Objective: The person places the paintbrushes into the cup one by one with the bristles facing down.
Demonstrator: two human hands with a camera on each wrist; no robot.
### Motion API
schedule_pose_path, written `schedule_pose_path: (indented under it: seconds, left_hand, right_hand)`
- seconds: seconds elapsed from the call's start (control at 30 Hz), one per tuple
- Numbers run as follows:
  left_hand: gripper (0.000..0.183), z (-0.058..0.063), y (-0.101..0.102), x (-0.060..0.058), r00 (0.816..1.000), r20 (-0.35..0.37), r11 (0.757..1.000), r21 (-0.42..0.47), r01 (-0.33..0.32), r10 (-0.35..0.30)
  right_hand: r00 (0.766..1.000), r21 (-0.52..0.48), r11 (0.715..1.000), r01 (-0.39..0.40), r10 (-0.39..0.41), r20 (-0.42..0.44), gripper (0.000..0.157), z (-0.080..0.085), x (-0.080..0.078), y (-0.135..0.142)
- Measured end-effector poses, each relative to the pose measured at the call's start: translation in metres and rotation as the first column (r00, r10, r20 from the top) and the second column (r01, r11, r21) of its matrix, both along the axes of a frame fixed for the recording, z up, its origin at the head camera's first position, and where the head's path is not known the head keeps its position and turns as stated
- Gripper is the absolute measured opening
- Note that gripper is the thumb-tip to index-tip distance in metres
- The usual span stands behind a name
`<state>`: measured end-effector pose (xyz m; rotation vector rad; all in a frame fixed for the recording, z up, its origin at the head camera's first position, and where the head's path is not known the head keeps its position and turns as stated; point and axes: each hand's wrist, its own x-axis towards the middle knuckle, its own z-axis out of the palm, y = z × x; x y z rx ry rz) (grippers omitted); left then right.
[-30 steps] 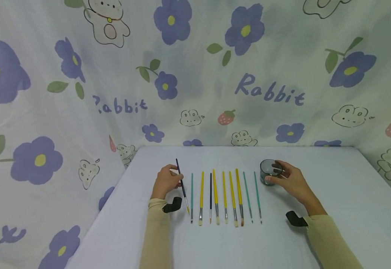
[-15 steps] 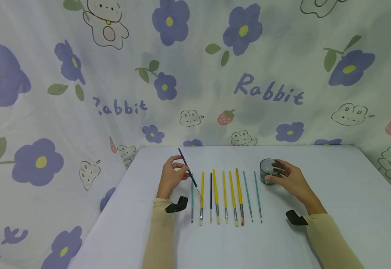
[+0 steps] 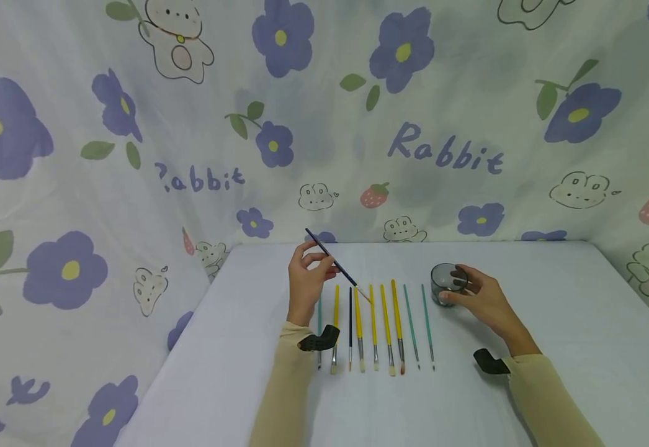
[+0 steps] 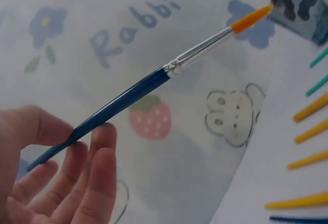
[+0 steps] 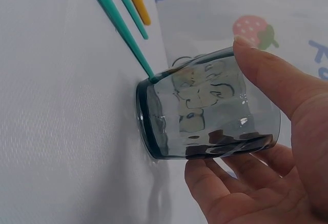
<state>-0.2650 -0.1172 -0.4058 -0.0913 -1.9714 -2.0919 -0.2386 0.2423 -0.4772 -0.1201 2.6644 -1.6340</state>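
Between thumb and fingers, my left hand (image 3: 309, 279) pinches a dark blue paintbrush (image 4: 123, 98) by its handle. The brush slants above the row, its orange bristles (image 4: 251, 19) pointing right and down in the head view. My right hand (image 3: 485, 303) grips a grey-tinted drinking glass (image 5: 205, 106), thumb on one side and fingers on the other. The glass (image 3: 448, 284) stands at the right end of the row, its mouth up and nothing visible inside. Under and right of my left hand lie yellow brushes (image 3: 397, 316), a black brush (image 3: 350, 323) and teal brushes (image 3: 427, 323).
The brushes lie side by side on a white tabletop (image 3: 402, 410), bristles toward me. A curtain printed with flowers and rabbits (image 3: 324, 112) hangs behind and to the left of the table. A black wrist strap piece (image 3: 320, 339) juts from my left sleeve.
My left hand has lifted the dark blue paintbrush and carried it right over the row, tipping it flatter. The right hand and the glass have stayed in place.
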Motion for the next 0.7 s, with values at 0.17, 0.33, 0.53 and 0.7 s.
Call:
schedule_pose_path:
  seconds: [0.17, 0.33, 0.53, 0.7]
  left_hand:
    - [0.054, 0.001, 0.026, -0.005, 1.0, -0.03, 0.999, 0.036, -0.002, 0.003]
    - [0.052, 0.003, 0.047, -0.009, 0.999, -0.05, 0.999, 0.052, 0.011, -0.008]
    - [0.049, 0.007, 0.068, -0.013, 0.997, -0.071, 0.997, 0.054, 0.048, -0.044]
    - [0.048, 0.01, 0.086, -0.015, 0.991, -0.106, 0.995, 0.054, 0.083, -0.077]
  right_hand:
    - [1.0, 0.001, 1.0, 0.007, -0.007, 0.006, 0.099, 0.002, 0.001, -0.001]
    - [1.0, -0.001, 1.0, 0.015, -0.015, 0.011, 0.1, 0.001, 0.001, -0.001]
    - [1.0, 0.004, 1.0, 0.017, -0.017, 0.01, 0.1, 0.001, 0.001, -0.001]
    - [1.0, 0.0, 1.0, 0.012, -0.012, 0.009, 0.099, 0.004, 0.002, -0.002]
